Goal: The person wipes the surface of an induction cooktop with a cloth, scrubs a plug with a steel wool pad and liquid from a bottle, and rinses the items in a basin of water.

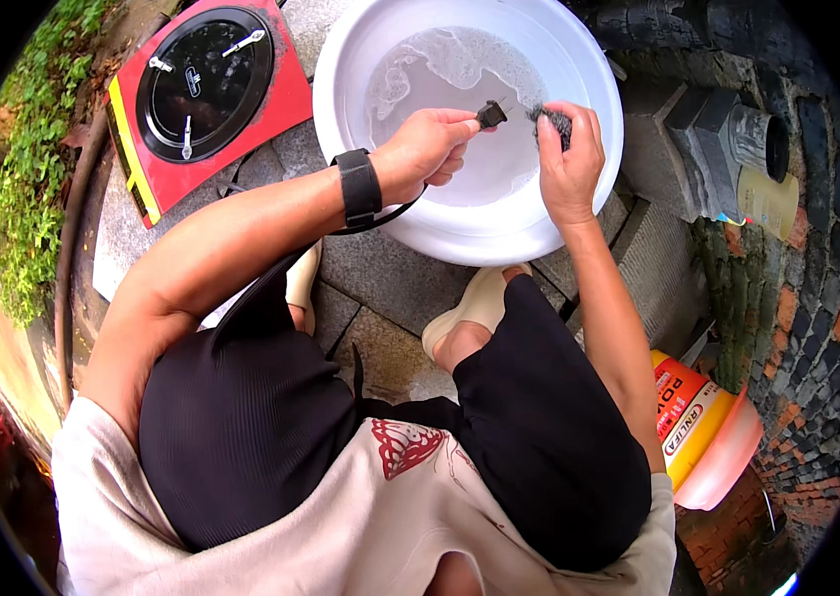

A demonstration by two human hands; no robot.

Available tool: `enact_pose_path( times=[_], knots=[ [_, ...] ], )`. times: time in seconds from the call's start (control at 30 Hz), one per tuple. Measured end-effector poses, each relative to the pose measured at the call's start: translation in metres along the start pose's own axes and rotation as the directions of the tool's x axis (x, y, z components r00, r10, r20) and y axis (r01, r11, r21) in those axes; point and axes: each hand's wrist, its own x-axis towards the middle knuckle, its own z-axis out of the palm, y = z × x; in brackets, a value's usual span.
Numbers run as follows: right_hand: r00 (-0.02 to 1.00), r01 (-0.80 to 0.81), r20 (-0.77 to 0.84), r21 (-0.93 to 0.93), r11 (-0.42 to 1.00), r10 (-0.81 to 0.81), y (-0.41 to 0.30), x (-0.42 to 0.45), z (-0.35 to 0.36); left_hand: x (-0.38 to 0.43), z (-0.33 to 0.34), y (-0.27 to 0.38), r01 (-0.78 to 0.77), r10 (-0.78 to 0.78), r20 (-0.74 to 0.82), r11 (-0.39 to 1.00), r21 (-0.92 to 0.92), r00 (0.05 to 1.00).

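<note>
My left hand grips a black electrical plug with bare metal prongs pointing up and to the right. Its black cord runs back under my left wrist, which wears a black strap. In my right hand is a dark scouring pad, held between thumb and fingers a little to the right of the plug; pad and plug are apart. Both hands are over a white plastic basin with cloudy, sudsy water inside.
At the upper left a red panel carries a round black plate with metal clips. Stone paving lies under the basin. On the right are a grey block-like object, a brick wall and a yellow-red container by a pink basin.
</note>
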Motion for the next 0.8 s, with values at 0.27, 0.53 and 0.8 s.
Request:
enact_pose_path(
  times=[0.27,0.53,0.8],
  knots=[
    [0.931,0.333,0.186,-0.088,0.939,-0.313,-0.005,-0.01,0.024,-0.006,0.007,-0.016,0.069,-0.072,-0.003,0.97,-0.232,0.997],
    [0.978,0.165,0.141,-0.066,0.984,-0.154,0.009,-0.023,0.006,-0.012,0.0,-0.002,-0.018,0.015,-0.015,0.973,-0.23,1.0],
    [0.967,0.233,0.133,-0.105,0.967,-0.219,-0.008,-0.011,0.024,-0.003,0.016,-0.003,0.029,-0.032,-0.009,0.972,-0.234,0.999]
  ],
)
